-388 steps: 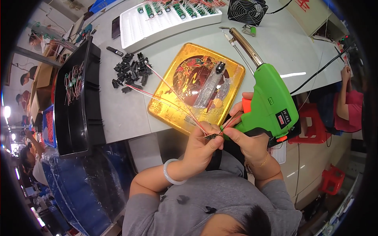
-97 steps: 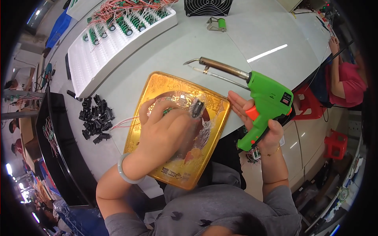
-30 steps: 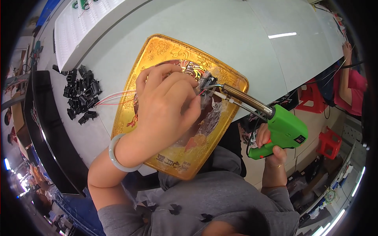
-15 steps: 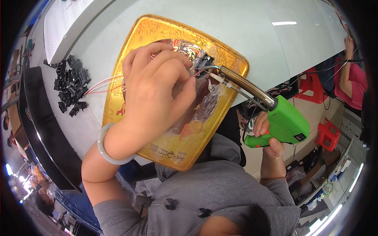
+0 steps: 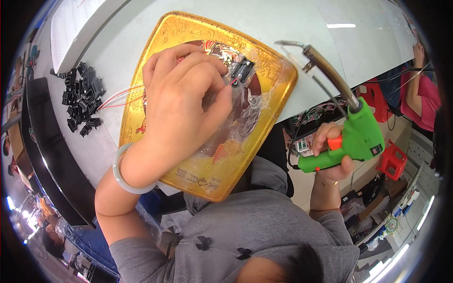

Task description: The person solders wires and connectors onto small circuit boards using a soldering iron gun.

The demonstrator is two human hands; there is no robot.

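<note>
Fingers pinched, my left hand rests over the gold tray, closed on thin red and white wires. The wires pass beneath the hand, and a red end shows by a small black plastic part. That part sits on the tray just beyond my fingertips. My right hand is wrapped around the handle of a green soldering gun with an orange trigger. Its bent metal tip is up past the tray's right edge, apart from the black part. Clear, glossy residue covers some of the tray.
A pile of black plastic parts lies left of the tray, beside a curved black panel. Red stools stand on the floor at the right. Another person's arm is at the far right. Cables and boards lie below the table edge.
The soldering gun has moved right and away from the black part, its tip now clear of it. My left hand and the tray have shifted only slightly.
</note>
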